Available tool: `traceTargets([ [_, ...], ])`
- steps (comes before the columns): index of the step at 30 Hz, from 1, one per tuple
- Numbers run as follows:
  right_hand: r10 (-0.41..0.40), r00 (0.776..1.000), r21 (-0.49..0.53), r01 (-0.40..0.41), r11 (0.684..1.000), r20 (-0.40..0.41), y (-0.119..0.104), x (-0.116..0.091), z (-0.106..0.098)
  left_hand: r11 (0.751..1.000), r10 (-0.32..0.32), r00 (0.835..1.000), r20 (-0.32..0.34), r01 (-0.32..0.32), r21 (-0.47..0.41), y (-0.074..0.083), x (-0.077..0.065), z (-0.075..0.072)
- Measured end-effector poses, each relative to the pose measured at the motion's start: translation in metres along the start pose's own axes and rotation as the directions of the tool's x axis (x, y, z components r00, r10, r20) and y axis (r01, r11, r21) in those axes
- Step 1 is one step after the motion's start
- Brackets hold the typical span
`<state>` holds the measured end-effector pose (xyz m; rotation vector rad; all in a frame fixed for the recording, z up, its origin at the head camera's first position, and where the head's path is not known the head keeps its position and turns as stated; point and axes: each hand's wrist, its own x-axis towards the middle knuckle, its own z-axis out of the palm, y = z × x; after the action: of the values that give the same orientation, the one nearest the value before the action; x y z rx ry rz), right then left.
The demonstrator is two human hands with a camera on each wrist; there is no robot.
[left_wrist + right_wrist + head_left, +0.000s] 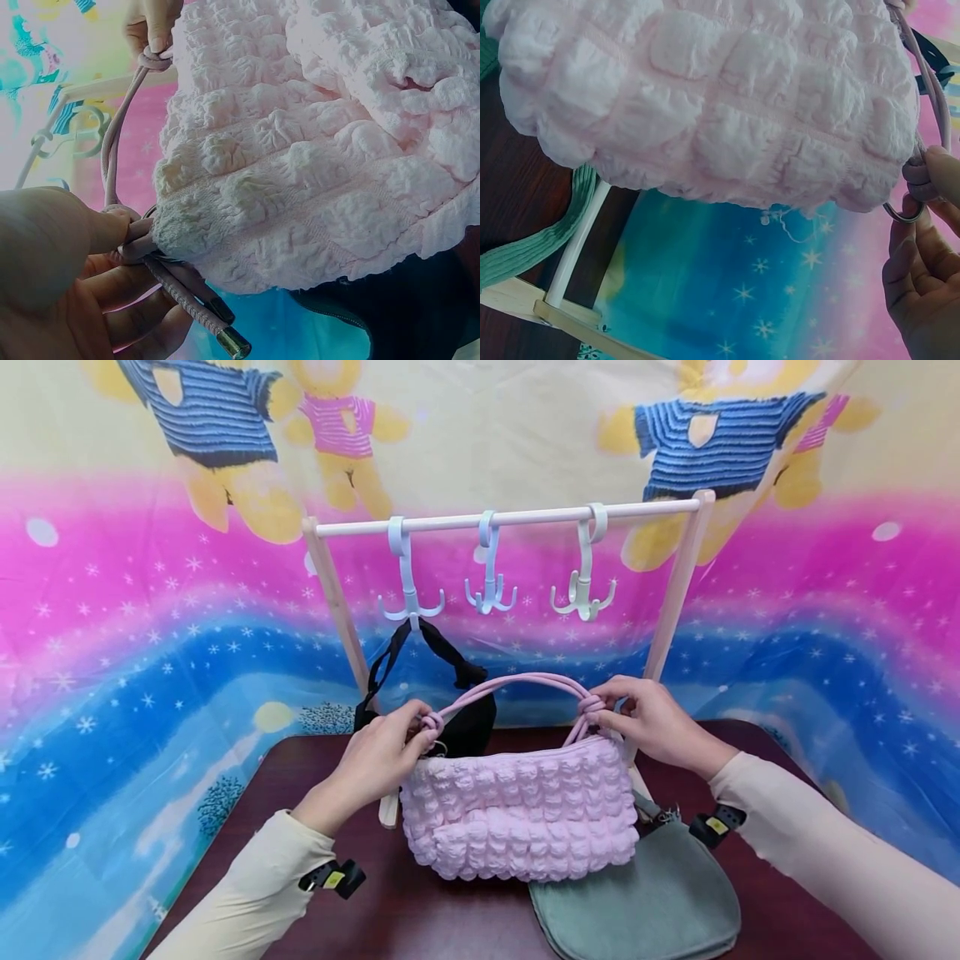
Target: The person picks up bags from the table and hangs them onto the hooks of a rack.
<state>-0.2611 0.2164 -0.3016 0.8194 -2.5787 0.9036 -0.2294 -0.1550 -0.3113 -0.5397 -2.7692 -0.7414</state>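
A pink puffy handbag hangs between both hands, its cord handle arched above it. My left hand pinches the knot at the handle's left end; in the left wrist view, metal-tipped cord ends dangle beside the fingers. The knot at the right end is pinched between thumb and fingers of my right hand. A metal ring shows by those fingers in the right wrist view. Behind the handbag, a black bag hangs by its strap from the left hook.
A wooden rack stands at the back with a blue left hook, a blue middle hook and a pale green right hook. A grey-green bag lies on the dark table, partly under the handbag in view. A printed curtain surrounds everything.
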Motion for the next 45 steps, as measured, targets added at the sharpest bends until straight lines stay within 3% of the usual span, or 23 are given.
traceTargets([
  [9,-0.026,0.999,-0.001,0.026,1.000,-0.040,-0.002,0.003,-0.002,1.000,0.002,1.000,-0.014,-0.002,0.004,0.003,0.001,-0.005],
  [16,-0.054,0.996,-0.011,0.053,0.999,-0.073,-0.002,0.005,-0.003,0.999,0.037,0.999,-0.037,-0.038,-0.016,0.004,0.002,-0.011],
  [25,-0.101,0.989,0.014,0.103,0.995,-0.110,-0.002,0.007,-0.003,0.999,0.024,0.998,-0.051,-0.025,-0.026,0.007,0.001,-0.015],
  [45,-0.089,0.982,0.038,0.096,0.995,-0.167,-0.013,0.014,-0.002,0.996,0.030,0.996,-0.086,-0.037,-0.078,0.016,0.001,-0.026],
])
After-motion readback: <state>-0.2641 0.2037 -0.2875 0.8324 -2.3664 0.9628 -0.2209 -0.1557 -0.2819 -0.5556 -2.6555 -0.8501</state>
